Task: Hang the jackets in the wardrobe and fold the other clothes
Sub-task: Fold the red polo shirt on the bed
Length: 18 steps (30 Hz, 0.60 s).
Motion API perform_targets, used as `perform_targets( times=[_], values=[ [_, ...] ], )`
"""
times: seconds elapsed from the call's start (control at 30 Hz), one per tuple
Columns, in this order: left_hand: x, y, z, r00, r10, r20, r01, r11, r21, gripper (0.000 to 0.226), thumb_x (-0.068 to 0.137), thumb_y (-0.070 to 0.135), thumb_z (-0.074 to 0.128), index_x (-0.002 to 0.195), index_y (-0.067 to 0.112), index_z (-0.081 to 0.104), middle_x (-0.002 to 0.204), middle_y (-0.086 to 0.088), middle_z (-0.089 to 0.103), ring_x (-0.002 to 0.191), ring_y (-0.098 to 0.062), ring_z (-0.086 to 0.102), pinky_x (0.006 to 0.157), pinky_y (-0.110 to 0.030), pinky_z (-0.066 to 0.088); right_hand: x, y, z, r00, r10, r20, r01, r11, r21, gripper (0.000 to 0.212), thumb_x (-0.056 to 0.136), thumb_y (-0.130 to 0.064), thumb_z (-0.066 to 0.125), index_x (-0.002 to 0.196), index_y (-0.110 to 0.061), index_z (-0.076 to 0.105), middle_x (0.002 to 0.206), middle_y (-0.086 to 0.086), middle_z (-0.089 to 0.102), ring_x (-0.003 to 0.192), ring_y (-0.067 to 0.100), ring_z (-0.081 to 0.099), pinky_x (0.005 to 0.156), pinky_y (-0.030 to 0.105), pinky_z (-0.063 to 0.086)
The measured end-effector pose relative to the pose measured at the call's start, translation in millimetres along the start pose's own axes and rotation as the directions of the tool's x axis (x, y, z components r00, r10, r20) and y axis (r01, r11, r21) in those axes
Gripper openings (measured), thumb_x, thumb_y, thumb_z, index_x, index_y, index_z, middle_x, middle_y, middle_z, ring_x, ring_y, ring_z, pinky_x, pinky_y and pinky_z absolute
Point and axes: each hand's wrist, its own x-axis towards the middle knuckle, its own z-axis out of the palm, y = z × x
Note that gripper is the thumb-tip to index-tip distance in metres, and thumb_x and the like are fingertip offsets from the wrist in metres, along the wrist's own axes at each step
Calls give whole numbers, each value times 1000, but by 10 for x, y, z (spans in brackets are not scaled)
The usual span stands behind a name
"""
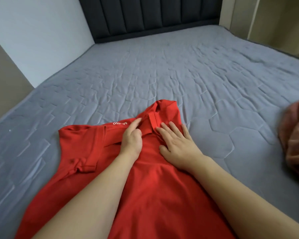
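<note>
Step in hand: flattening the red shirt point(145, 178) at the bed's point(162, 75) near edge. Left hand point(131, 137) pinches collar fabric; right hand point(178, 144) presses, fingers spread. Next, probably, fold the sleeves inward.

A single head-worn, wide-angle view looks forward and steeply down from the foot side of the bed point(162, 66) toward the dark padded headboard point(155, 16). It sits close above the person's forearms, which enter from the bottom edge. Straight lines bow toward the frame's edges. No second view overlaps it.
</note>
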Motion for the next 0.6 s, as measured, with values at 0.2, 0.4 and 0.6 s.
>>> perform_targets(
  times=[0.2, 0.4, 0.6],
  values=[
    [-249, 149, -76, 969, -69, 237, -38, 907, 420, 63, 90, -8, 37, 151, 8, 32, 161, -7, 21, 149, -17, 13, 121, -28, 5, -642, -216, -31, 981, 105, 160, -95, 993, -66, 67, 96, -60, 23, 153, -36, -3, 161, -3, -17, 147, 19, -18, 116, 45, -16],
    [-1111, 314, -572, 863, -236, 447, -25, 863, 505, 59, 88, 2, 49, 145, 16, 43, 150, -5, 43, 128, -16, 48, 95, -9, 32, -1047, -274, -323, 890, 234, 391, -241, 970, -32, 88, 83, -78, 34, 151, -42, -9, 161, -8, -17, 147, 15, -16, 117, 44, -12],
    [-1739, 953, -1061, 728, -365, 580, -390, 475, 789, 24, 88, 41, 56, 96, 19, 51, 106, -5, 55, 95, -23, 56, 76, -29, 45, -1317, -270, -979, 684, 599, 417, -708, 682, 182, 79, 73, -54, 77, 128, -6, 48, 109, 16, 60, 87, 24, 63, 69, 31, 53]
  ],
)
